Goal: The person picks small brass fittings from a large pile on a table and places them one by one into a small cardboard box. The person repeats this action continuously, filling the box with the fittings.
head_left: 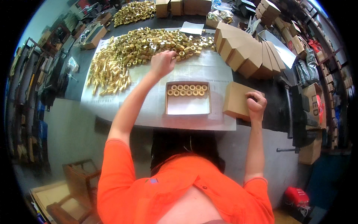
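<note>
My left hand (163,62) reaches to the near edge of a large heap of brass nuts (143,43), its fingers curled in a pinch; what they hold, if anything, is hidden. On the paper in front of me lies an open cardboard box (188,108) with two rows of brass nuts (187,90) set along its far side; its white bottom shows on the near side. To the right, my right hand (256,101) is curled closed over a closed brown box (236,100). Whether something is inside that fist cannot be seen.
Slim brass pieces (108,74) are piled left of the nuts. Brown boxes (251,56) lean in a row at the far right. Another nut heap (134,13) sits farther back. A dark tool with a handle (289,108) stands by the table's right edge. A wooden stool (80,179) is lower left.
</note>
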Demonstrator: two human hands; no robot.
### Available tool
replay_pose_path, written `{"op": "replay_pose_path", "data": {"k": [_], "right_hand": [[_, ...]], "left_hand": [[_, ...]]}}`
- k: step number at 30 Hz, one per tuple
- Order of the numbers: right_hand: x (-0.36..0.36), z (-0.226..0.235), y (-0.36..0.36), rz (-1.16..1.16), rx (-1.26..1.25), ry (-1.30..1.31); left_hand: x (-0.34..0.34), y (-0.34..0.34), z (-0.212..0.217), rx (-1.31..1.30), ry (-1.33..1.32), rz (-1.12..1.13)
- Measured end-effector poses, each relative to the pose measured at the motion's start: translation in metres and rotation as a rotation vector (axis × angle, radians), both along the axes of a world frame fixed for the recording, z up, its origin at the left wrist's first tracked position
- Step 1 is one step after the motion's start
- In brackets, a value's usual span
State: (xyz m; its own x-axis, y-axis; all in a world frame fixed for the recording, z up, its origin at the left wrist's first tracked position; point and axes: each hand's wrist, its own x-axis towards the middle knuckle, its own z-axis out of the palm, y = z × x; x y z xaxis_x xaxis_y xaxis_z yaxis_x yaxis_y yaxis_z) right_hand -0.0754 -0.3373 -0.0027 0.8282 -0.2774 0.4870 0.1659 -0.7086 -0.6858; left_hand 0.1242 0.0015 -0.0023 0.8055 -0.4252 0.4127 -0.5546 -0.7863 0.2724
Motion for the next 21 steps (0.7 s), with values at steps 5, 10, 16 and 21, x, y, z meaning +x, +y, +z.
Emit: {"op": "replay_pose_path", "data": {"k": [5, 10, 16, 21], "right_hand": [[0.001, -0.003, 0.0, -0.022, 0.023, 0.044], [0.0, -0.005, -0.005, -0.005, -0.016, 0.03], [-0.001, 0.0, 0.0, 0.01, -0.029, 0.015], [-0.001, 0.001, 0.001, 0.001, -0.028, 0.019]], "left_hand": [[0.031, 0.007, -0.037, 0.243, 0.082, 0.044], [0.027, 0.004, -0.036, 0.24, 0.081, 0.028], [0.008, 0.039, -0.043, 0.122, 0.067, 0.066], [-0.001, 0.055, -0.039, 0.027, 0.072, 0.103]]}}
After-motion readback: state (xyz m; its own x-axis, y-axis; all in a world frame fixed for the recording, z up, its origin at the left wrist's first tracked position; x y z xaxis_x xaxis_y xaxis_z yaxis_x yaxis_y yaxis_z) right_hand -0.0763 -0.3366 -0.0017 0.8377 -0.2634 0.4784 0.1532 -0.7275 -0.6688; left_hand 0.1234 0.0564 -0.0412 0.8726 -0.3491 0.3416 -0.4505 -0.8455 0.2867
